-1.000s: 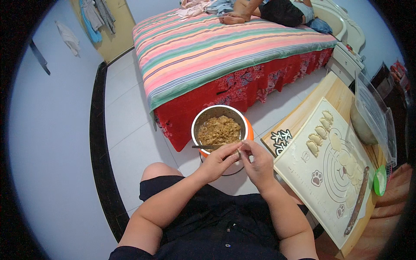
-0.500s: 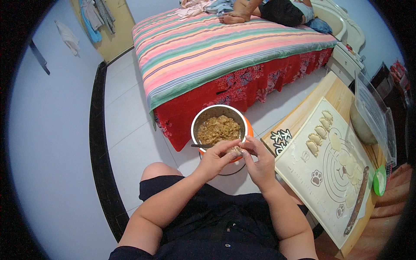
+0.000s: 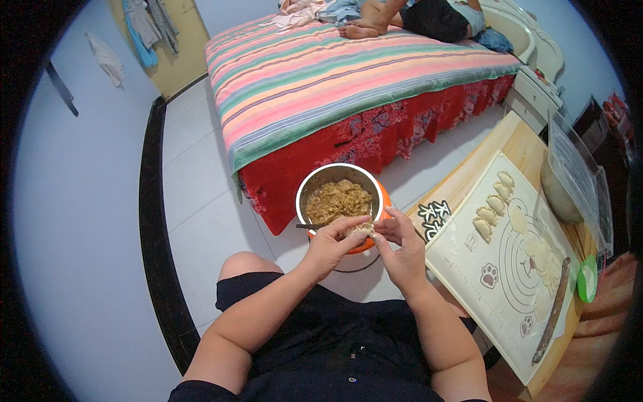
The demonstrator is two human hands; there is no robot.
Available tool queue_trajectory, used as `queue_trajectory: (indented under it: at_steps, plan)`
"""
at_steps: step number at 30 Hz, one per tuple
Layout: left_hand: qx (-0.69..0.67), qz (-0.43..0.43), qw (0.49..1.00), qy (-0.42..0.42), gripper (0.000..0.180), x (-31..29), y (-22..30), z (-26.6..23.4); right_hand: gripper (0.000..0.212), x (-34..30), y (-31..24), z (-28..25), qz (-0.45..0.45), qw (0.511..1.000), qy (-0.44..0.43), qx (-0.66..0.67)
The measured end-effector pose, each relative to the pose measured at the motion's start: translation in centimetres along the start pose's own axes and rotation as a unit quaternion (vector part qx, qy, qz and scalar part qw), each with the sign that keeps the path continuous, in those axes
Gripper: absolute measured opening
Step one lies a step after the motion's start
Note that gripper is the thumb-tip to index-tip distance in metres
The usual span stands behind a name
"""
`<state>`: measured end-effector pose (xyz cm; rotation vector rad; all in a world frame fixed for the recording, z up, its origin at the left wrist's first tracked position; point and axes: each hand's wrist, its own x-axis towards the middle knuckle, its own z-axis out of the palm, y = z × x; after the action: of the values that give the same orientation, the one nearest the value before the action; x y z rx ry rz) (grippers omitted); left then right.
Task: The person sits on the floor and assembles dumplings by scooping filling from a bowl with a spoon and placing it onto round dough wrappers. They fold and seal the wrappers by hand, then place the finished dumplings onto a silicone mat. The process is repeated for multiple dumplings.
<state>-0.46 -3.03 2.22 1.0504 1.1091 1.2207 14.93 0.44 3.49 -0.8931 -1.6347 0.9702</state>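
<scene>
Between my two hands, just over the near rim of the pot, is a pale dumpling (image 3: 362,230), partly hidden by fingers. My left hand (image 3: 333,242) is closed on its left side. The thumb and fingers of my right hand (image 3: 400,242) pinch its right edge. Beneath and beyond them, the orange pot (image 3: 299,194) holds brown minced filling (image 3: 339,200). A dark utensil handle (image 3: 308,226) sticks out over the pot's left rim. On the right, a white dough mat (image 3: 455,260) bears a row of folded dumplings (image 3: 495,203) and flat dough wrappers (image 3: 544,262).
A dark rolling pin (image 3: 553,309) lies along the mat's right side, near a green bowl (image 3: 587,280). The mat rests on a wooden table (image 3: 512,134). A metal bowl (image 3: 561,194) stands behind it. A striped bed (image 3: 288,87) fills the far side, where a person (image 3: 429,20) lies.
My right fingers have spread a little and more of the dumpling shows between my hands. Both hands stay over the pot's near rim.
</scene>
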Motion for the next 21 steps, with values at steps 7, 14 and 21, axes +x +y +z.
queue_trajectory:
  at_steps: [7,14,21]
  plan:
    - [-0.026,-0.008,0.999,-0.022,0.031,-0.12,0.04,0.31,0.042,-0.05,0.63,-0.53,-0.001,0.998,-0.03,-0.046]
    - [-0.146,-0.049,0.988,-0.008,0.031,-0.01,0.1,-0.11,0.037,-0.01,-0.18,-0.14,-0.006,1.0,-0.011,-0.014]
    - [-0.13,-0.08,0.987,-0.043,0.033,-0.08,0.34,-0.01,0.032,-0.11,0.52,-0.54,-0.019,0.998,-0.047,-0.023]
